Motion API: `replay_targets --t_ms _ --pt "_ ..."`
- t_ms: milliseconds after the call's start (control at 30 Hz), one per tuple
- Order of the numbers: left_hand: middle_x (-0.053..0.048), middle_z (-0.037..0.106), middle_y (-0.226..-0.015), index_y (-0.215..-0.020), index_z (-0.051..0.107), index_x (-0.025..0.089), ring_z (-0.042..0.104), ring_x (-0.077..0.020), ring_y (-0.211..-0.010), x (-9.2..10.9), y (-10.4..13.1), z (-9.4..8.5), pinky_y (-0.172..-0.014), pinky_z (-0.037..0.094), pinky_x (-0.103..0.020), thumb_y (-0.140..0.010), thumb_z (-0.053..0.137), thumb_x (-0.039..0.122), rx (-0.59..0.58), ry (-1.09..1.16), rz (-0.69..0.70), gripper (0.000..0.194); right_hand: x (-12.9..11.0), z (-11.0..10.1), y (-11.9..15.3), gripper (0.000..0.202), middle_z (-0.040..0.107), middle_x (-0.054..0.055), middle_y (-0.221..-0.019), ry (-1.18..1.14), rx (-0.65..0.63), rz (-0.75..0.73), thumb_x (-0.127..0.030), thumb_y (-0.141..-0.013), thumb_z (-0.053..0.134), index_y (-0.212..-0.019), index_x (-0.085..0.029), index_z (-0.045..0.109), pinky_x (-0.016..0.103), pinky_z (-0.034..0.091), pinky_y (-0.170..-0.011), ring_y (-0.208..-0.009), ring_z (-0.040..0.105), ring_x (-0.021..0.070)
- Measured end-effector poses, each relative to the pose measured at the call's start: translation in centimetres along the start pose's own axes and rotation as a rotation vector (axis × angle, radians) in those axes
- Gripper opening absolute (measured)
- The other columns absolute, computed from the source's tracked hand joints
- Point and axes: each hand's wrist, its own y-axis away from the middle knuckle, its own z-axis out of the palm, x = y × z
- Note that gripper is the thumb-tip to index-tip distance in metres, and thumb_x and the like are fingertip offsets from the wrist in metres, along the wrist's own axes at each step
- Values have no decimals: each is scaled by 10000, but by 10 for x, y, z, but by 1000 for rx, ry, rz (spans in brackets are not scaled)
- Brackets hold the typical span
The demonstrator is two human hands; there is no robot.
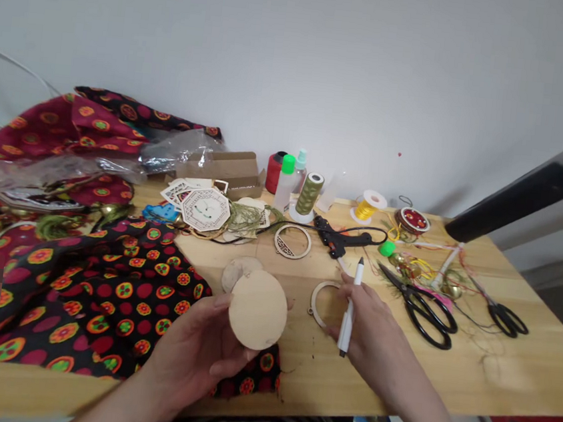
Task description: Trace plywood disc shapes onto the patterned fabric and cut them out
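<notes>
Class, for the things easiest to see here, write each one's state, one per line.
Wooden disc: held in left hand
White pen: held in right hand
Patterned fabric: spread out, rumpled
Glue gun: lying, untouched
Green-capped bottle: upright, capped
Olive thread spool: upright
Yellow thread spool: upright
Larger scissors: lying flat, opening unclear

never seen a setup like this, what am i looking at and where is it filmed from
There is no machine: a person works bare-handed. The only picture comes from a camera worn on their head, looking forward and down at a wooden table. The left hand holds a round disc. The right hand holds a white marker. On the table are patterned cloth, a glue gun, scissors and a yellow spool.
</notes>
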Motion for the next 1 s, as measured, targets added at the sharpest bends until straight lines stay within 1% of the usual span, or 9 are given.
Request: replay_targets --t_ms 100,200,333,433,533,667,800,867,1000 --pt "-131 752 -926 -1047 612 204 678 -181 -549 10 9 -1 -326 381 -128 -669 702 300 45 -20 45 400 -2 0 2 191 627 143 -1167 -68 132 7 -133 -790 572 -938 -222 492 442 469 -862 -1087 594 297" --pt "-107 758 -962 -1023 637 237 701 -215 -634 25 20 -4 -411 507 -209 -692 669 343 181 -23 196 349 -16 4 6 103 677 62 -973 -228 205 15 -143 -856 510 -823 -237 484 337 476 -757 -897 646 221" --pt "-35 762 -987 -1020 659 299 712 -274 -808 38 34 -13 -598 603 -347 -723 644 416 415 -75 312 320 -39 20 9 129 666 32 -932 -419 103 -32 -128 -869 522 -799 -235 501 273 458 -713 -854 625 179" --pt "5 765 -887 -960 683 321 705 -270 -732 34 43 -25 -565 595 -371 -677 702 418 511 -119 299 300 -51 31 9 114 647 26 -880 -449 -11 -87 -129 -863 562 -824 -230 526 283 441 -717 -834 594 183" --pt "-7 743 -728 -846 707 278 676 -244 -602 26 49 -31 -443 520 -306 -601 771 394 455 -167 152 278 -58 35 7 126 616 18 -860 -441 -106 -126 -103 -859 573 -854 -223 535 282 418 -715 -817 560 175" --pt "-63 713 -611 -813 700 199 666 -240 -524 15 47 -28 -344 315 -191 -618 745 460 311 -265 -57 329 -60 30 5 195 571 8 -887 -390 -213 -143 -59 -814 607 -832 -216 493 265 386 -689 -834 517 172" --pt "-33 626 -480 -760 662 163 668 -241 -499 6 36 -27 -327 235 -159 -667 706 465 220 -323 -136 318 -59 26 6 215 554 30 -908 -244 -272 -215 -24 -793 563 -868 -209 482 302 363 -703 -857 472 207" --pt "-41 639 -527 -771 644 156 673 -234 -517 2 30 -29 -326 252 -159 -722 658 457 201 -346 -149 305 -57 26 6 237 549 32 -880 -210 -258 -230 11 -785 517 -870 -208 484 313 353 -707 -839 463 211" --pt "-94 696 -753 -920 635 135 655 -179 -540 -7 16 -30 -345 310 -165 -840 529 423 178 -399 -177 317 -46 26 2 245 520 21 -792 -182 -169 -206 34 -791 463 -835 -205 484 300 337 -673 -786 460 202"
